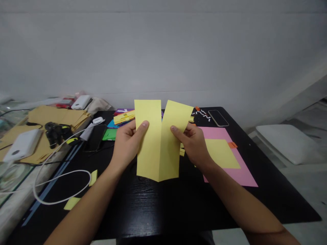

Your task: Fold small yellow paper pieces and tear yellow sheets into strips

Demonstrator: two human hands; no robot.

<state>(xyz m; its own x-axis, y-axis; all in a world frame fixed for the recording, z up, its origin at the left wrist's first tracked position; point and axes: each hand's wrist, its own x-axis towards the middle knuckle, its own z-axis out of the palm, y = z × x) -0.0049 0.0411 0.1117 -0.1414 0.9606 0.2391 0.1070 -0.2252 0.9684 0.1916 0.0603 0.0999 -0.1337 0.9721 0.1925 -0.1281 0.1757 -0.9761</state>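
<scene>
A yellow sheet of paper [149,146] is held up above the black table. It is split from its top edge down to about its middle, and a crease runs on below the split to the bottom edge. My left hand [127,139] pinches the left half, thumb in front and fingers behind. On the right half, my right hand [192,143] has the same grip, and that half leans outward to the right. The two halves stand apart at the top and stay joined lower down.
A pink sheet [242,173] with a yellow sheet [222,153] on it lies right. A phone [218,118] and white paper scraps [204,115] are behind. Left are a white cable [61,201], a dark phone [95,137], a power bank [23,144] and yellow scraps [72,203].
</scene>
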